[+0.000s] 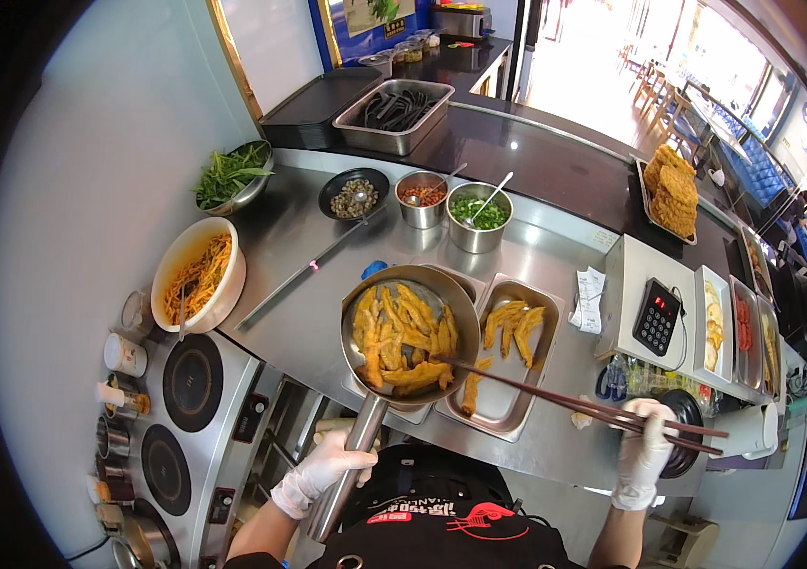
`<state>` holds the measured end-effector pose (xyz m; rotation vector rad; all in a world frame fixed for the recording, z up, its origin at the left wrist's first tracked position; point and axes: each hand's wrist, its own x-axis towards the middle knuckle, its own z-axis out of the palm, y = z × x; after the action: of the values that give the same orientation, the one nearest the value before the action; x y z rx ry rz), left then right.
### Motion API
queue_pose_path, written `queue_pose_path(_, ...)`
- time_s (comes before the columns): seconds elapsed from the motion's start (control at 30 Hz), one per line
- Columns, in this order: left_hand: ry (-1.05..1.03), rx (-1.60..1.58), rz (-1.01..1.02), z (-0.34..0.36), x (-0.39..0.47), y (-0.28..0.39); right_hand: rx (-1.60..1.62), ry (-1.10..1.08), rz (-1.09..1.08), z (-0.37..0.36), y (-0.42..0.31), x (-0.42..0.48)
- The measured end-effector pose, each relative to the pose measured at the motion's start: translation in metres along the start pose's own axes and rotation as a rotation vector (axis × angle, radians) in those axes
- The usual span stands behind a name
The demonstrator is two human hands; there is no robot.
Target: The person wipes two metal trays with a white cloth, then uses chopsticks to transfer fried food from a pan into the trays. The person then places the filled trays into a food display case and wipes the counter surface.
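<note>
My left hand point(329, 466), in a thin white glove, grips the thick tubular handle of a steel pan point(436, 289). Golden-brown fried pieces point(393, 327) that look like chicken feet fill the pan, which is held above the counter and overlaps a steel tray. Long dark wooden chopsticks point(546, 392) are in my gloved right hand point(644, 444); their tips reach the pieces at the pan's right side. To the right of the pan, a rectangular steel tray point(506, 395) contains several similar pieces point(517, 328). Another tray lies mostly hidden beneath the pan.
A two-plate cooktop point(194, 455) stands left, beside a white bowl of shredded food point(162, 274). Steel pots of chopped greens point(480, 238) and red bits point(421, 213) stand behind the pan. A long metal rod point(297, 274) lies across the counter. A keypad device point(658, 316) sits right.
</note>
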<state>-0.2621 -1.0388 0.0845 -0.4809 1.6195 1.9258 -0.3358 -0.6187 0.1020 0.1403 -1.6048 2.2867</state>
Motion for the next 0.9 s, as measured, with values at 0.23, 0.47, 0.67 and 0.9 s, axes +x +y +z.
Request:
queue_pose_path(0.23, -0.058, 0.062, -0.006, 0.0, 0.002, -0.002, 0.05, -0.131, 0.21, 0.056, 0.045, 0.01)
queue_pose_path(0.47, -0.071, 0.108, -0.034, -0.002, 0.001, -0.007, 0.243, -0.019, 0.418, 0.055, 0.074, 0.01)
queue_pose_path(0.67, -0.041, 0.08, -0.05, -0.007, 0.002, -0.011, 0.33, 0.045, 0.341, 0.029, 0.06, 0.004)
queue_pose_path(0.9, 0.008, 0.059, -0.048, -0.019, 0.003, -0.006, 0.182, 0.179, 0.141, -0.034, 0.002, -0.018)
